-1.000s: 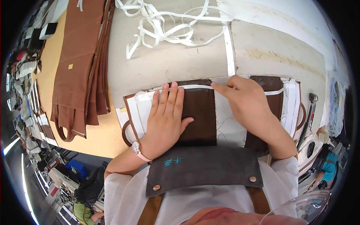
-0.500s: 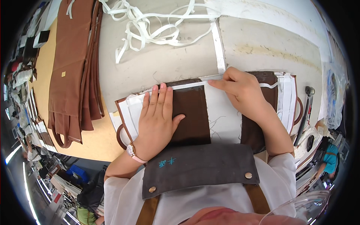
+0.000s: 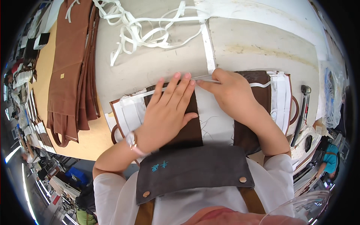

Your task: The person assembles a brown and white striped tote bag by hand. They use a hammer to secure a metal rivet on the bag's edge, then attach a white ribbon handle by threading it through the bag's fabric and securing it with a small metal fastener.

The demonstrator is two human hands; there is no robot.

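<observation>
An opened-out brown fabric bag piece lies across the table in front of me, with a dark brown panel point(image 3: 191, 129) on the left, another on the right and a pale strip between. A narrow white tape point(image 3: 260, 85) runs along its far edge. My left hand point(image 3: 168, 107) lies flat on the left panel, fingers stretched over the tape. Just to its right, my right hand point(image 3: 230, 93) pinches the tape, index finger pointing toward my left fingertips. White pleated lining point(image 3: 279, 99) shows at the right end, with a brown handle point(image 3: 295, 108) beyond it.
A loose tangle of white tape point(image 3: 140, 35) lies at the far left of the table. Brown fabric bags point(image 3: 71, 67) are stacked at the left. A black ratchet-like tool point(image 3: 301, 116) and a clear plastic bag point(image 3: 332, 97) are at the right.
My left hand has slid right along the taped edge, and its fingertips now reach my right index finger. The right hand stays at about the same place on the tape.
</observation>
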